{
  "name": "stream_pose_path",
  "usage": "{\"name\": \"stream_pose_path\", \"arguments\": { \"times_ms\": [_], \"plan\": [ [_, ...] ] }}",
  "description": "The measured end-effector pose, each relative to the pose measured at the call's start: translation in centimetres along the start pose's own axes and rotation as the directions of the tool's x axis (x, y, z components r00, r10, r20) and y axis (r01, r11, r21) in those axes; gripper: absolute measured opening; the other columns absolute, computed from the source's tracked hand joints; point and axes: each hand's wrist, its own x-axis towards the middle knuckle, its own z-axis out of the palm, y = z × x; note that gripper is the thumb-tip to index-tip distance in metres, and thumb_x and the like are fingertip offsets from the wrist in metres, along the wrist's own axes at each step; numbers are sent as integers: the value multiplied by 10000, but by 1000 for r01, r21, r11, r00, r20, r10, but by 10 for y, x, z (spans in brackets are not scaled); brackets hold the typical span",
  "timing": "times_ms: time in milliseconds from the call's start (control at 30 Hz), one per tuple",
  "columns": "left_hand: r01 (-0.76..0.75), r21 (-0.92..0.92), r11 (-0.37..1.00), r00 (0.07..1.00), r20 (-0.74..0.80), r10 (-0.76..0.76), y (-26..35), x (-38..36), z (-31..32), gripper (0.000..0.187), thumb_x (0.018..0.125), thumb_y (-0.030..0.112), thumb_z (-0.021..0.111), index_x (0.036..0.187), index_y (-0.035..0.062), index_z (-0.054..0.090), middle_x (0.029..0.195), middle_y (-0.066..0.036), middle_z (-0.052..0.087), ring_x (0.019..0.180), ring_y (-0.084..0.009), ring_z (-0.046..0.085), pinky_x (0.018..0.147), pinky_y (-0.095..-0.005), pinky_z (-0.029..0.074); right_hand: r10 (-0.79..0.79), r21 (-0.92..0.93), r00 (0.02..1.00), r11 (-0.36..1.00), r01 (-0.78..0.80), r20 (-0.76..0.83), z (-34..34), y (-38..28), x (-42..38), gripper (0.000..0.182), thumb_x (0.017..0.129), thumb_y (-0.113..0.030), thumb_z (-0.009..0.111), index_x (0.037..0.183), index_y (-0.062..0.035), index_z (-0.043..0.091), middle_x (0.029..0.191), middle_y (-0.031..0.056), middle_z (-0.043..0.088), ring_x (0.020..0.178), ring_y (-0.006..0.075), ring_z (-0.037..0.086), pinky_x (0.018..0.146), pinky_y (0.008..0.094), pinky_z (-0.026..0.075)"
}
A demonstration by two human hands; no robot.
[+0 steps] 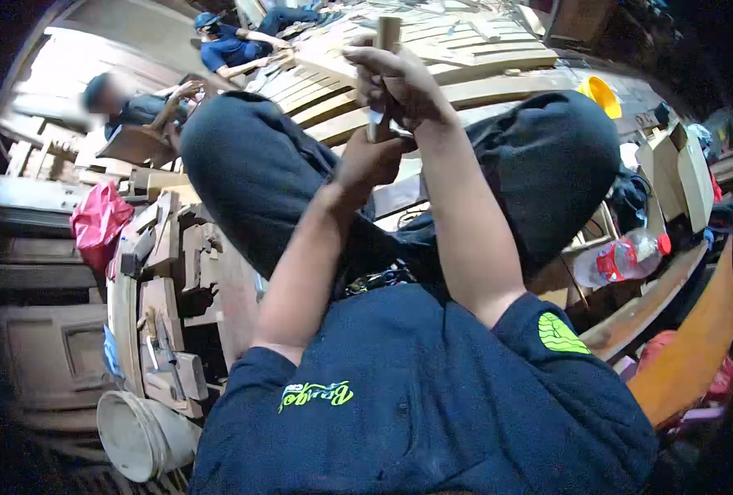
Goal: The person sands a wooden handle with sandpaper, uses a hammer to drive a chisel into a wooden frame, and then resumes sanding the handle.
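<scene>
In front of my raised knees, both my hands hold one upright wooden-handled tool [389, 35]. Its tan, rounded end sticks up above my right hand [405, 87], which wraps round the upper part with a finger stretched to the left. A pale, flat, metal-looking stretch shows between the two hands. Below it, my left hand [373, 165] is closed round the lower part, and its fingers hide that end. Slatted timber [498, 66] lies beyond my hands on the floor.
Two people sit at the far left, one in a blue shirt [233, 54]. A pink bag [102, 223], wood offcuts [162, 309] and a white bucket [127, 437] are on my left. On my right are a plastic bottle [622, 260], a cardboard box [688, 177] and a yellow container [600, 95].
</scene>
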Motion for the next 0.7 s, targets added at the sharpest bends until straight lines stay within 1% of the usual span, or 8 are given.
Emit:
{"name": "stream_pose_path", "arguments": {
  "times_ms": [133,200,267,400,533,633,667,700],
  "plan": [
    [-262,63,963,956,-117,267,1,1,9,194,799,192,652,772,21,565,573,4,490,484,-84,438,452,-236,343,-73,-116,997,990,75,20,10,-1,0,252,791,-170,686,957,-34,554,566,-27,475,439,61,427,412,218,357],
    [-524,490,697,736,-151,660,-14,22,1,301,772,242,691,814,-24,557,652,-100,591,614,-131,553,590,-297,451,-506,-591,820,758,275,-267,13,19,9,179,786,-126,662,869,14,588,577,19,521,445,80,475,410,232,391],
    [-513,669,538,634,-128,763,-17,20,7,297,753,223,705,789,-34,561,614,-131,582,571,-160,547,587,-334,457,-434,-394,732,886,243,-525,13,26,10,184,778,-125,656,874,17,589,570,17,517,438,82,469,413,243,405],
    [-65,156,986,986,-144,88,6,1,5,169,764,151,681,718,37,566,564,13,514,478,-93,469,430,-262,355,-115,-200,988,975,94,-100,5,9,0,313,774,-155,663,997,38,560,542,-8,458,430,65,425,416,222,376],
    [21,-54,998,990,140,-13,7,-4,-6,138,835,148,616,883,41,545,673,6,520,545,-115,498,482,-252,404,-12,-22,988,1000,16,155,14,-12,-11,317,810,-158,654,1067,-6,548,539,-39,405,425,54,390,423,207,350],
    [-509,589,628,755,-45,654,-12,21,-3,161,830,147,582,832,-2,520,711,-83,583,584,-220,534,535,-352,436,-349,-348,873,909,227,-342,10,24,11,193,771,-125,685,907,-14,604,590,-2,514,475,67,463,423,218,374],
    [-303,880,365,671,-75,738,-12,28,4,207,832,158,596,880,-33,530,823,-118,620,667,-260,557,607,-362,449,-496,-418,731,853,312,-468,10,28,13,182,765,-126,690,880,-13,605,592,6,525,485,71,477,420,226,383],
    [-485,730,482,687,-23,726,-15,27,8,212,833,161,599,884,-33,534,806,-104,621,667,-248,563,605,-345,452,-472,-452,688,862,229,-551,8,30,14,205,754,-142,703,862,-5,596,591,12,523,471,82,472,408,241,389]
  ]
}}
